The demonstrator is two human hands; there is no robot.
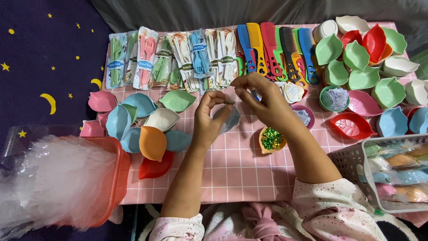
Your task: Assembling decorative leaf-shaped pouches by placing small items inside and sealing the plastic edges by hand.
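A: Take the small orange dish of green sparkly bits [271, 139] as the marker. Where are the hands?

B: Both just above it, over the pink checked table [232, 172]. The left hand [208, 121] has its fingers curled around a clear plastic bag [228, 118]. The right hand [263, 99] has thumb and forefinger pinched nearly shut at the bag's top; what they pinch is too small to tell.

A: And counts?

B: Far above the dish, six combs [276, 51]: two blue, one yellow, one red, one green, one black and orange. Left of those, about nine cutlery packs [171, 58]. Left of the dish, roughly eleven leaf-shaped dishes [142, 125] piled loosely. Right of it, one red leaf dish [352, 126], and a white basket [392, 176] of wrapped dishes. Far left, an orange basket [113, 178] of clear bags
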